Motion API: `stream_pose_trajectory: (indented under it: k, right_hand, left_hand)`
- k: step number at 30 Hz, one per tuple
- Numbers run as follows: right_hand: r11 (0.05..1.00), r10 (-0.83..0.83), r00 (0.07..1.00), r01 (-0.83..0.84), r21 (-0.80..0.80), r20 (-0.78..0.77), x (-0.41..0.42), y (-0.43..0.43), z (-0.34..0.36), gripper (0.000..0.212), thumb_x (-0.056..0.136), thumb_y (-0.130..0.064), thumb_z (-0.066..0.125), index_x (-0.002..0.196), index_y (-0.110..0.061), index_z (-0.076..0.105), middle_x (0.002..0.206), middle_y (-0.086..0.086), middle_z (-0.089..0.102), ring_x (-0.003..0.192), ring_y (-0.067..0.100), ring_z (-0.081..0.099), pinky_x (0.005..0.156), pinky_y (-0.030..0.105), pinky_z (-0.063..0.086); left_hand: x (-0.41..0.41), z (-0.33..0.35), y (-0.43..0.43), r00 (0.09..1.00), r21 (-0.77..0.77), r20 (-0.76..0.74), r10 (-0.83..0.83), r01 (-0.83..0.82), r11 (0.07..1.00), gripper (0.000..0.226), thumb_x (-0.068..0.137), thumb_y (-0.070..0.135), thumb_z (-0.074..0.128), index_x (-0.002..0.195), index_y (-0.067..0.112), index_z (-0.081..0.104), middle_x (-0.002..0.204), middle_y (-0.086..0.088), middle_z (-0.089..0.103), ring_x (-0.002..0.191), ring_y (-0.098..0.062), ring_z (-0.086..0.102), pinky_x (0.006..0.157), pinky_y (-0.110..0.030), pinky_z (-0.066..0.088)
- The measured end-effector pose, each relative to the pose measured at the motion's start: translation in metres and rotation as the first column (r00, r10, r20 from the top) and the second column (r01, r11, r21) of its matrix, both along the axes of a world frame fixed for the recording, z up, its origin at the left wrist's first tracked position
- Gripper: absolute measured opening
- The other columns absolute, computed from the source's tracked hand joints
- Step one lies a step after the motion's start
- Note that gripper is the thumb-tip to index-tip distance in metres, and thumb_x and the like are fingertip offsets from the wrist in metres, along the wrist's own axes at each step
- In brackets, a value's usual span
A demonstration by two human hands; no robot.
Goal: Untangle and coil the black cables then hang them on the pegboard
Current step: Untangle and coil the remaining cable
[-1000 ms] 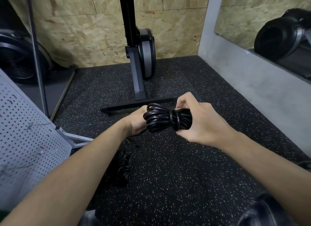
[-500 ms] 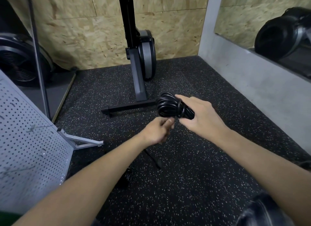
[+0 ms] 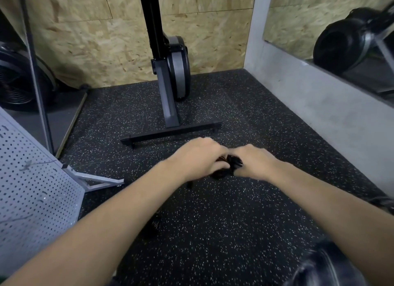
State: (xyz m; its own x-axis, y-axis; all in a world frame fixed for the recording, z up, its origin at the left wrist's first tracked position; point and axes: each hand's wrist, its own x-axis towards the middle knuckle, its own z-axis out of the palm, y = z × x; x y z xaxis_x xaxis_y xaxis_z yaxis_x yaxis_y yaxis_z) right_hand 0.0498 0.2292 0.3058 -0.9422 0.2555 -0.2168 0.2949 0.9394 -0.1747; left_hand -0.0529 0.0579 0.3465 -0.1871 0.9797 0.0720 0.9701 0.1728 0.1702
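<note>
A coiled black cable point(image 3: 232, 164) is bunched between both my hands above the speckled floor, mostly hidden by them. My left hand point(image 3: 198, 157) covers the coil from the left, fingers curled over it. My right hand point(image 3: 253, 164) grips its right side, palm down. A loose cable end point(image 3: 189, 184) hangs just below my left hand. Another black cable point(image 3: 154, 224) lies on the floor under my left forearm, largely hidden. The grey pegboard point(image 3: 32, 189) stands tilted at the left on a metal foot point(image 3: 100, 180).
A black and grey exercise machine point(image 3: 170, 72) with a flat base bar point(image 3: 170, 133) stands just beyond my hands. A chipboard wall is behind it, a concrete ledge point(image 3: 319, 106) runs along the right, and a fan point(image 3: 15, 81) sits at far left.
The coil has come down and toward me. My left hand has moved from under it to on top, and both hands now close together around it.
</note>
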Motion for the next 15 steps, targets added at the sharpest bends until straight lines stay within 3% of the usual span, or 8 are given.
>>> stream_pose_trajectory:
  k: [3, 6, 9, 11, 15]
  right_hand:
    - [0.986, 0.161, 0.981, -0.165, 0.025, 0.108, 0.005, -0.017, 0.009, 0.032, 0.088, -0.029, 0.077, 0.116, -0.025, 0.062, 0.098, -0.006, 0.061, 0.078, 0.016, 0.061, 0.07, 0.032, 0.05]
    - [0.962, 0.237, 0.971, -0.235, -0.14, -0.003, 0.011, -0.033, 0.019, 0.023, 0.086, -0.023, 0.081, 0.104, -0.023, 0.067, 0.09, -0.006, 0.064, 0.07, 0.012, 0.063, 0.063, 0.032, 0.053]
    - [0.899, 0.241, 0.955, -0.287, -0.331, -0.174, 0.019, -0.045, 0.039, 0.019, 0.082, -0.013, 0.082, 0.087, -0.022, 0.066, 0.077, -0.002, 0.067, 0.062, 0.009, 0.058, 0.059, 0.03, 0.048]
    - [0.87, 0.186, 0.943, -0.289, -0.4, -0.277, 0.024, -0.049, 0.052, 0.024, 0.078, -0.011, 0.083, 0.079, -0.024, 0.063, 0.072, 0.001, 0.066, 0.058, 0.007, 0.054, 0.055, 0.029, 0.043]
    - [0.846, -0.025, 0.898, -0.215, -0.488, -0.439, 0.024, -0.047, 0.058, 0.019, 0.078, -0.011, 0.085, 0.084, -0.022, 0.071, 0.074, 0.0, 0.069, 0.058, 0.003, 0.056, 0.056, 0.023, 0.043]
  left_hand:
    - [-0.015, 0.007, -0.007, 0.989, 0.097, 0.144, 0.024, -0.038, 0.995, 0.034, 0.08, 0.049, 0.086, 0.075, 0.023, 0.065, 0.075, 0.009, 0.068, 0.074, -0.012, 0.062, 0.067, -0.036, 0.053]
    - [-0.036, 0.013, -0.017, 0.915, 0.148, 0.393, 0.092, -0.162, 0.976, 0.037, 0.06, 0.052, 0.097, 0.068, 0.023, 0.074, 0.068, 0.005, 0.071, 0.068, -0.014, 0.064, 0.063, -0.034, 0.05]
    - [-0.054, 0.008, -0.03, 0.714, 0.115, 0.697, 0.073, -0.212, 0.971, 0.023, 0.07, 0.043, 0.092, 0.075, 0.023, 0.082, 0.078, -0.001, 0.078, 0.074, -0.012, 0.068, 0.073, -0.037, 0.052]
    - [-0.059, -0.004, -0.037, 0.577, 0.105, 0.813, 0.072, -0.267, 0.958, 0.006, 0.08, 0.033, 0.084, 0.077, 0.028, 0.083, 0.08, 0.004, 0.078, 0.076, -0.005, 0.069, 0.077, -0.027, 0.051]
    - [-0.052, -0.033, -0.033, 0.472, 0.068, 0.876, 0.099, -0.322, 0.944, 0.033, 0.098, -0.003, 0.063, 0.073, 0.017, 0.073, 0.069, -0.001, 0.066, 0.063, -0.01, 0.057, 0.063, -0.029, 0.047]
